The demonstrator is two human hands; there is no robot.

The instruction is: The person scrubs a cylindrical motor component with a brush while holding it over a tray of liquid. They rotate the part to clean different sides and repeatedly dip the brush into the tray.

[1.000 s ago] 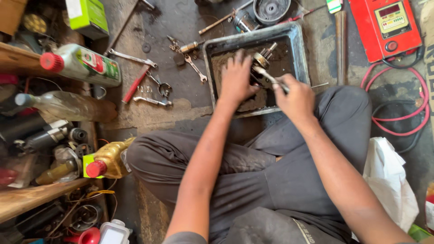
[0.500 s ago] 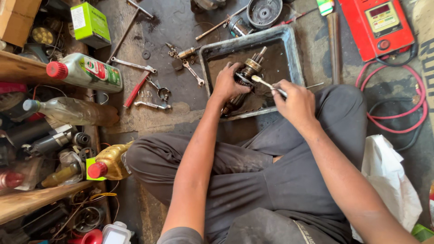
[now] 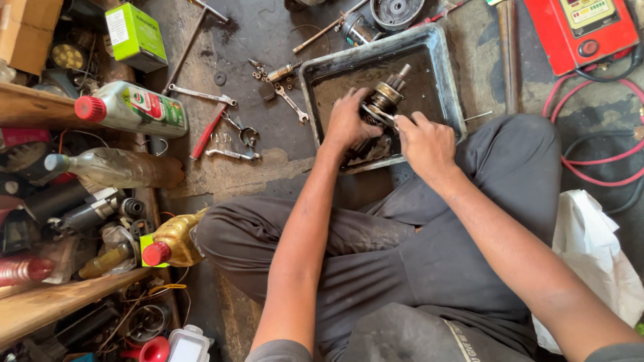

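A greasy cylindrical motor part (image 3: 384, 100) with a shaft stands tilted over a dark metal tray (image 3: 439, 60) of oily liquid on the floor. My left hand (image 3: 347, 122) grips the lower body of the part. My right hand (image 3: 426, 141) is closed on a thin metal tool (image 3: 377, 115) that presses against the part's side. Both hands are over the near half of the tray, just beyond my knees.
Wrenches (image 3: 201, 95), a red-handled screwdriver (image 3: 206, 131) and small fittings lie left of the tray. Bottles (image 3: 131, 107) and clutter fill wooden shelves at the left. A red device (image 3: 583, 30) with red hoses (image 3: 604, 167) sits at the right, a white bag (image 3: 590, 248) below it.
My left hand has lifted the motor part up out of the tray's liquid and holds it tilted. My right hand has brought the thin tool against it.
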